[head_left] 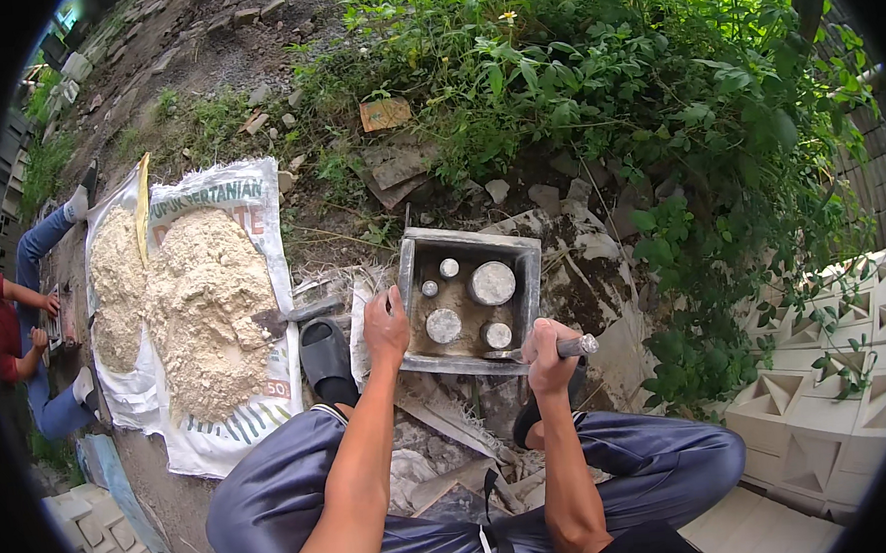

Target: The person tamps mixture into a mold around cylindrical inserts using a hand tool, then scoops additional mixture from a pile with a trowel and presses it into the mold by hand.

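Observation:
A square grey mould box (534, 292) sits on the ground between my feet. Inside it several round grey cylinders of different sizes stand on a sandy-coloured bottom, among them a wide one (492, 283). At the box's left wall is my left hand (387, 326), fingers stretched upward and apart; whether it presses on the wall is hard to tell. My right hand (549, 354) is closed round the grey, powder-coated handle (579, 345) of a tool, over the near right corner. A thin flat part, seemingly the tool's blade, shows left of that fist along the near wall.
Pale powder (209, 299) lies heaped on white sacks (212, 454) to the left, with a dark trowel (300, 312) at its edge. Farther left another person (10, 329) sits working. Cream patterned blocks (810, 397) are stacked right. Plants (653, 85) and stones border the far side.

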The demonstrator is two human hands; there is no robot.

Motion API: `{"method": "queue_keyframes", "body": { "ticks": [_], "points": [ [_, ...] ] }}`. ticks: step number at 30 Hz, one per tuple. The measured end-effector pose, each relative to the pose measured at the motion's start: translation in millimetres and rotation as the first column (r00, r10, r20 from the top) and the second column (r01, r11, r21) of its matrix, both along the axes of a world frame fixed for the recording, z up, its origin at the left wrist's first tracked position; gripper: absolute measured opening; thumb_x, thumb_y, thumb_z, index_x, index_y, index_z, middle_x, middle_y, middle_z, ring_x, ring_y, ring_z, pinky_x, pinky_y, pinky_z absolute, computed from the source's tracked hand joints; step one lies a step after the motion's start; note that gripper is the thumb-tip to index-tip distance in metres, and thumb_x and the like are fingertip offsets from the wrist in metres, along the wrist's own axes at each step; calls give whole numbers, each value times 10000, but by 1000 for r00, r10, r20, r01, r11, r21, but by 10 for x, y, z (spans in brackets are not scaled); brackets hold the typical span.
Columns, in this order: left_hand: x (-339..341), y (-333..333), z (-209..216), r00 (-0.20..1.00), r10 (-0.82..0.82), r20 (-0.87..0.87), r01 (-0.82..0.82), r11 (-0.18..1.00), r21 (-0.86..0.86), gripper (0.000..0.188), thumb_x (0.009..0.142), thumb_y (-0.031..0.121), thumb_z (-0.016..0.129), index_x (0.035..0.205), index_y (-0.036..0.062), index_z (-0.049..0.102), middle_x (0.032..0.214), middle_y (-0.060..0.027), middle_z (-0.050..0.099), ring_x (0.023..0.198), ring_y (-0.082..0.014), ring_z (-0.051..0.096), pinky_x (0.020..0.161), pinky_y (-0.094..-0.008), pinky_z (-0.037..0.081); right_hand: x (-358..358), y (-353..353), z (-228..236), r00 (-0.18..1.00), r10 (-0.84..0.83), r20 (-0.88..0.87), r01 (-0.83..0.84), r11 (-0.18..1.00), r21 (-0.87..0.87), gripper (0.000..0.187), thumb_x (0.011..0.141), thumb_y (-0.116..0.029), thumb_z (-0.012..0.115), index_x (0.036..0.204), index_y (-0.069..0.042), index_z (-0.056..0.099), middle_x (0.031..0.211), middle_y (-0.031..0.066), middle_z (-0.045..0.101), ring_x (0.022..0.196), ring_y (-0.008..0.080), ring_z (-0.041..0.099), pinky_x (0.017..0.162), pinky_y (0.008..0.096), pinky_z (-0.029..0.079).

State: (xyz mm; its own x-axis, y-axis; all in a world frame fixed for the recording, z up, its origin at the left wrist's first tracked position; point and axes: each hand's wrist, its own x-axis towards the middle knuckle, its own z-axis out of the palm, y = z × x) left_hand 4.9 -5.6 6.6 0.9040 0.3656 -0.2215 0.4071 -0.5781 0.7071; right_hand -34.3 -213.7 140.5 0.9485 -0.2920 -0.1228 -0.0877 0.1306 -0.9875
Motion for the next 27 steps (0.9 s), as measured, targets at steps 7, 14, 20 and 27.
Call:
{"method": "queue_keyframes", "body": {
  "ticks": [7, 14, 20, 27],
  "points": [
    [8, -70, -17, 1000, -13, 14, 14, 999, -44, 488, 966, 424, 395, 1112, 9, 607, 1116, -214, 593, 1083, -372, 519, 932, -438, 403, -142, 110, -370, 996, -15, 89, 21, 998, -59, 352, 897, -95, 476, 554, -37, 419, 490, -36, 391, 416, 54, 321, 393, 262, 232],
    [-72, 41, -66, 1000, 23, -14, -23, 1000, 1, 492, 964, 423, 398, 1097, 3, 618, 1112, -217, 596, 1079, -376, 522, 932, -436, 406, 50, 261, 232, 1000, -9, -13, 9, 1000, 13, 390, 899, -97, 473, 523, -55, 379, 477, -44, 369, 409, 55, 313, 400, 272, 236],
    [33, -51, -95, 999, -6, 45, 8, 999, -43, 490, 961, 418, 408, 1077, -7, 621, 1072, -230, 609, 1051, -387, 531, 920, -444, 409, -138, 139, -544, 985, 31, 171, 21, 956, -293, 370, 875, -83, 477, 525, -21, 375, 460, -13, 385, 402, 76, 333, 405, 314, 254],
    [-20, 42, -9, 999, -9, 32, 9, 1000, -9, 445, 969, 381, 391, 1022, 4, 621, 1018, -217, 618, 994, -397, 531, 881, -466, 411, 156, 265, 125, 998, 38, -41, -38, 999, -4, 374, 882, -84, 456, 523, -63, 352, 465, -26, 353, 394, 59, 299, 381, 275, 235]
  ]
}}
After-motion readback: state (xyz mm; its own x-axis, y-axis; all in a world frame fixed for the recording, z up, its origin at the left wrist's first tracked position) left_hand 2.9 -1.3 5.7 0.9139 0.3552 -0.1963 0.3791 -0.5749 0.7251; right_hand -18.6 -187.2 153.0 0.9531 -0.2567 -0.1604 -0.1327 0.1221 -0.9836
